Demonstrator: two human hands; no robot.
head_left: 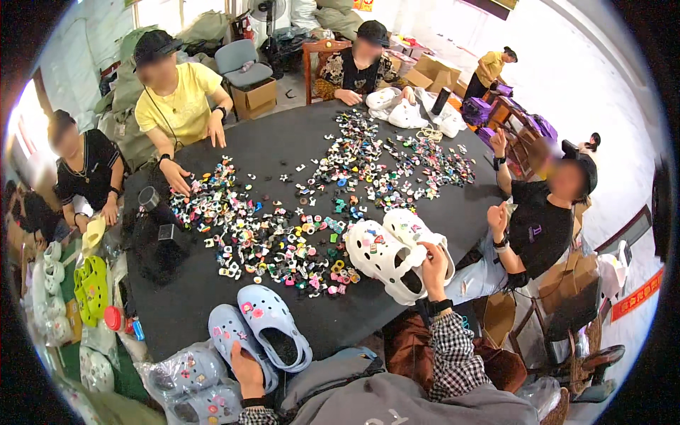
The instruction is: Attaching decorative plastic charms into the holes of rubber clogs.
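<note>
My left hand [248,372] grips a light blue clog [225,327] near its heel at the table's front edge. Leaning against that clog is its mate [256,306]; both carry small colourful charms. Farther right, my right hand [435,270] is closed on the side and heel of a white clog [418,230]. Another white clog [368,244], also with charms, sits close against it on its left. Just beyond both pairs spreads a pile of loose shoe charms [276,244] in many colours and shapes.
Bagged light blue clogs [188,372] lie left of my left hand. On the black table [368,322] stand a dark cup [149,198] and a black box [167,234]. Several people sit around it. White shoes [407,113] rest at the far side; green clogs [92,290] lie at the left.
</note>
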